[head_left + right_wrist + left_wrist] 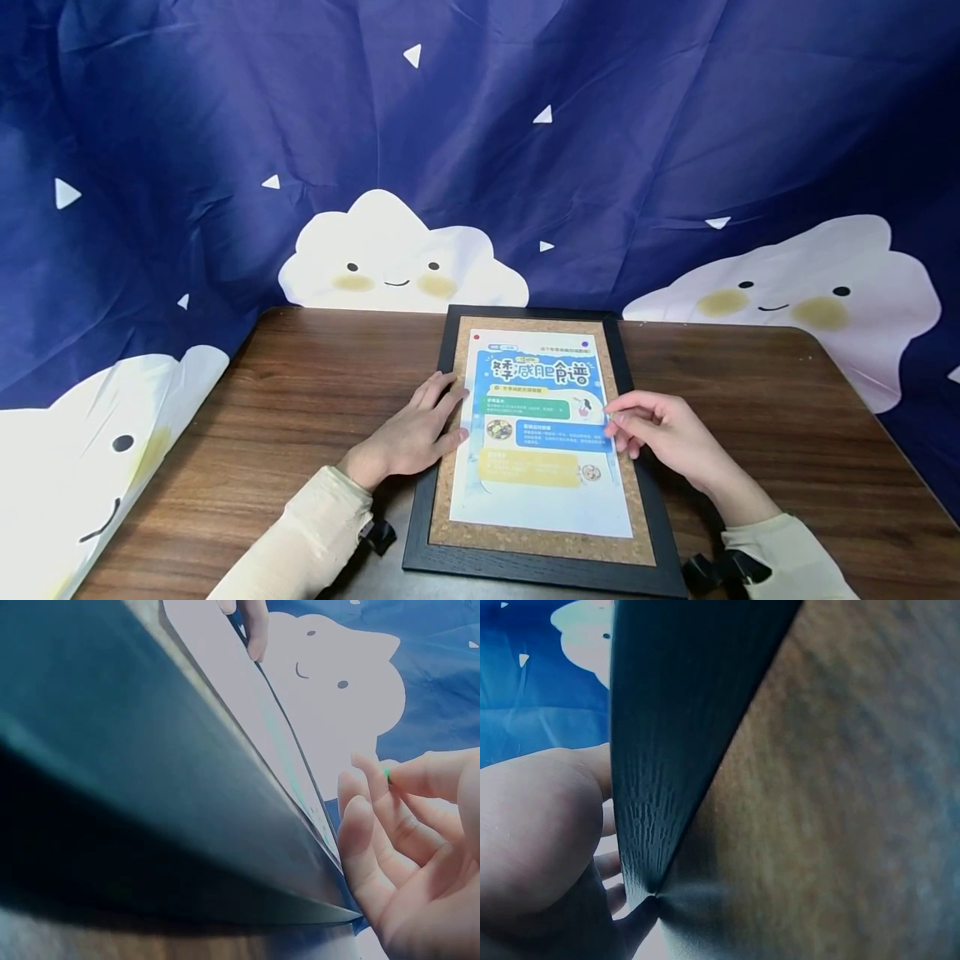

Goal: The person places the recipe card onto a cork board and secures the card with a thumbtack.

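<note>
The poster lies on a corkboard (red pin, blue pin in its top corners); my right hand pinches a small green object by the poster's right edge, my left hand rests, fingers spread, at the left.

From my remote station I record a dark-blue fabric backdrop, creased, across the upper part of the head frame. I count three white smiling clouds printed on it: a centre cloud, a right-hand cloud and a lower-left cloud, the last cut by the frame edge. Yellow cheeks noted. Small white triangles are scattered above. Across the lower half I find a brown wood-grain table, its far corners rounded.
</note>
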Action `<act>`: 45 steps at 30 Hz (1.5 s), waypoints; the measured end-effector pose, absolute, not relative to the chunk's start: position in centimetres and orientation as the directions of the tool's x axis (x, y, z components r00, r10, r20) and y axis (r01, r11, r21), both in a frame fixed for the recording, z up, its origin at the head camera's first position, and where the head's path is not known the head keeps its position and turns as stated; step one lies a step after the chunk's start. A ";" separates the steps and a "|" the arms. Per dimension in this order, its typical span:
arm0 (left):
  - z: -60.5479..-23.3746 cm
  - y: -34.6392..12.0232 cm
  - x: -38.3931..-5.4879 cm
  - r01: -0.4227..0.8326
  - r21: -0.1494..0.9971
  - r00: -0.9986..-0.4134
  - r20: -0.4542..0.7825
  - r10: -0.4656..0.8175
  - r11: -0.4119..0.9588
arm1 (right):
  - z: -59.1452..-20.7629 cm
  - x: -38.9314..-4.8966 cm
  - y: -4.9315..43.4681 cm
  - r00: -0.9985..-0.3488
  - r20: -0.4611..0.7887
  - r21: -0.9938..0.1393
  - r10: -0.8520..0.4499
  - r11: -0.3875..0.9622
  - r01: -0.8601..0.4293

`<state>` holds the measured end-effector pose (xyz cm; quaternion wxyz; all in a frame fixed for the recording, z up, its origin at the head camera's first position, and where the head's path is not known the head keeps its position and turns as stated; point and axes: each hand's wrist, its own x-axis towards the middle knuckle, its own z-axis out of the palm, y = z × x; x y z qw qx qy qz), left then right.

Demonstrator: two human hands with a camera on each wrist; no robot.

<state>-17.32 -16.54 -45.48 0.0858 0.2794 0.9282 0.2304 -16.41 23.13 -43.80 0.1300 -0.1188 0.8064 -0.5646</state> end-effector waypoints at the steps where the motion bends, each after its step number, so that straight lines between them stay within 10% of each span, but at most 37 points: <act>1: -45.5 -16.5 -17.3 0.478 0.473 -0.830 -0.033 0.557 0.740 | -43.8 -16.4 23.1 -0.937 -0.079 -0.941 -0.340 0.335 -0.042; 45: -45.5 -16.6 -17.5 0.459 0.471 -0.833 -0.065 0.549 0.753 | -43.2 -15.9 21.5 -0.899 -0.074 -0.932 -0.433 0.351 -0.092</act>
